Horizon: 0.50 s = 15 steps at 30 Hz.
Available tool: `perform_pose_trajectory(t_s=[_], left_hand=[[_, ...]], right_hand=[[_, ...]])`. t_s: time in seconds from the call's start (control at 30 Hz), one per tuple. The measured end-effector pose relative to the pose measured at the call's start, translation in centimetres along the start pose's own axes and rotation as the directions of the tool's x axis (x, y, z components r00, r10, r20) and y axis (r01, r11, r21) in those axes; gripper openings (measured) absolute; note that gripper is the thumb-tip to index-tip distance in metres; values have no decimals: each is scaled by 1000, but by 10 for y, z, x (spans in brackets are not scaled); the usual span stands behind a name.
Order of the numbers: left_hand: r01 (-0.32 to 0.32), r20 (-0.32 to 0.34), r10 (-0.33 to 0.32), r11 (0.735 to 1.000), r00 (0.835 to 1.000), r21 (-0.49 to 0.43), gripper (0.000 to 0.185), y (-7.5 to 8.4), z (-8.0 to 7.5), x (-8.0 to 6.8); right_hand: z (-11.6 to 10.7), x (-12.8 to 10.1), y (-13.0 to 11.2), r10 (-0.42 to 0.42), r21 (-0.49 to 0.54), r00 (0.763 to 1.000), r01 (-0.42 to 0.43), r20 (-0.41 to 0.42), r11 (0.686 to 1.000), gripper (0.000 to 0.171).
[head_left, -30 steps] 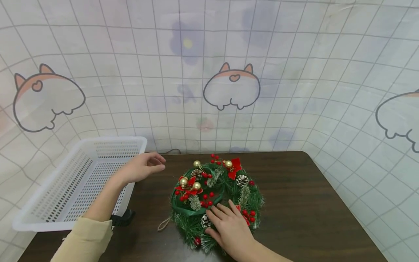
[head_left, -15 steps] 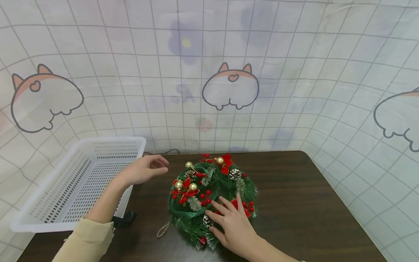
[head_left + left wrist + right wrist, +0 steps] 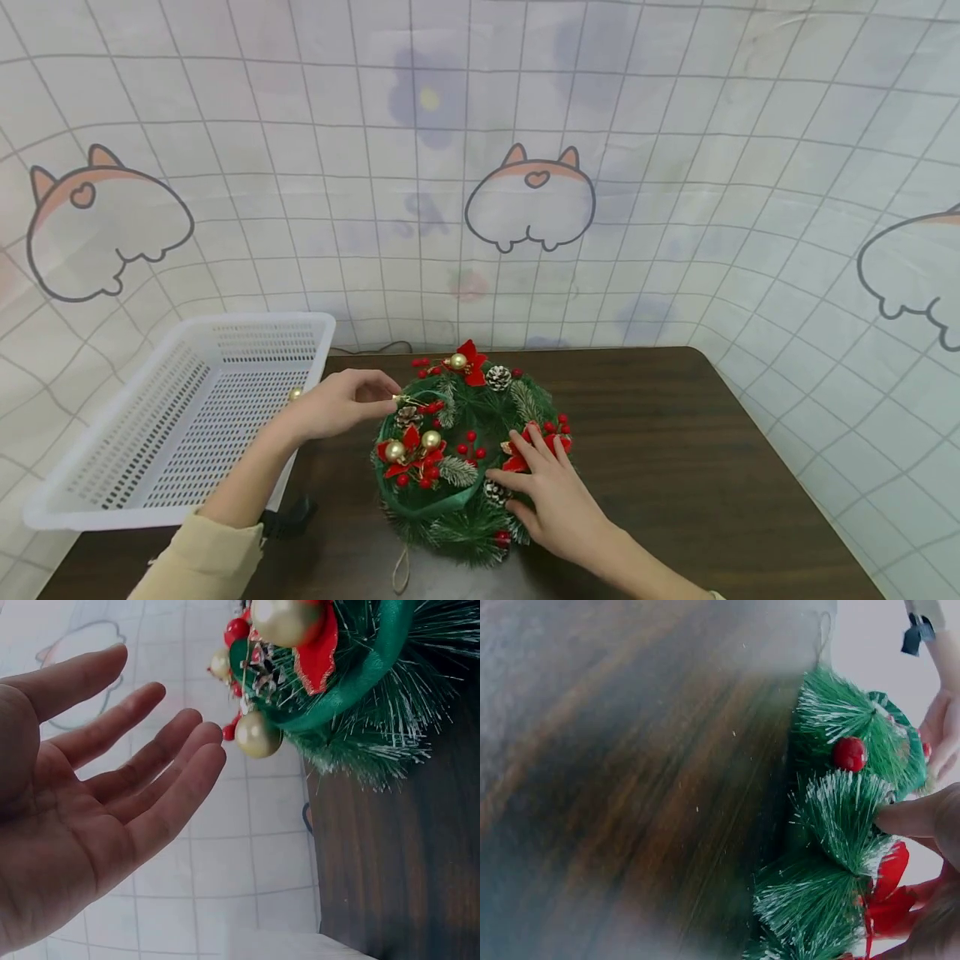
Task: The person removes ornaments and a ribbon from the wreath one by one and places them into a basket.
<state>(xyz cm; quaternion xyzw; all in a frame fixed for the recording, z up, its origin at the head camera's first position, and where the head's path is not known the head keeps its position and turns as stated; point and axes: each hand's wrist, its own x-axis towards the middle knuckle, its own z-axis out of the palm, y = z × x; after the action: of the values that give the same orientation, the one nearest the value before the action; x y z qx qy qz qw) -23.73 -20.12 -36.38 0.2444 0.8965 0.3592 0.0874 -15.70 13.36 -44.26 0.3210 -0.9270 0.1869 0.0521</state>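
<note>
A green Christmas wreath (image 3: 468, 521) lies on the table, dressed with red poinsettias (image 3: 415, 454), gold baubles (image 3: 431, 440), pinecones (image 3: 498, 377) and red berries. A twine loop (image 3: 401, 571) sticks out at its near side. My right hand (image 3: 555, 496) rests on the wreath's right side, its fingers spread over a poinsettia, thumb beside a pinecone. In the right wrist view that thumb (image 3: 911, 817) touches the pine tips. At the wreath's left edge hovers my left hand (image 3: 337, 408); the left wrist view has its fingers loosely extended, apart from a gold bauble (image 3: 259, 735).
A white perforated plastic basket (image 3: 97, 442) stands on the left, partly behind the left forearm. By its right rim shows another gold bauble (image 3: 296, 392). A small black device (image 3: 288, 518) sits by the left wrist. The dark wooden table (image 3: 675, 467) meets a patterned cloth (image 3: 637, 250) behind.
The wreath has turned counterclockwise under my right hand: its far poinsettia went left and its near side went right. My right hand moved slightly right; my left hand came a little closer to the wreath.
</note>
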Motion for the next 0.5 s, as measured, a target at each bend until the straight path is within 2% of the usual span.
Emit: perform_pose_trajectory(t_s=[0.2,0.3,0.5], left_hand=[[-23,52,25,999,998,-39,30,-3,11,-7],[-32,70,36,998,997,-63,28,-7,17,-12],[-26,77,33,996,996,-89,24,-14,27,-19]], right_hand=[[-3,1,6,12,61,1000,-13,20,998,47],[-2,2,6,21,84,1000,-21,1,996,53],[1,7,4,64,30,997,-62,-52,998,67]])
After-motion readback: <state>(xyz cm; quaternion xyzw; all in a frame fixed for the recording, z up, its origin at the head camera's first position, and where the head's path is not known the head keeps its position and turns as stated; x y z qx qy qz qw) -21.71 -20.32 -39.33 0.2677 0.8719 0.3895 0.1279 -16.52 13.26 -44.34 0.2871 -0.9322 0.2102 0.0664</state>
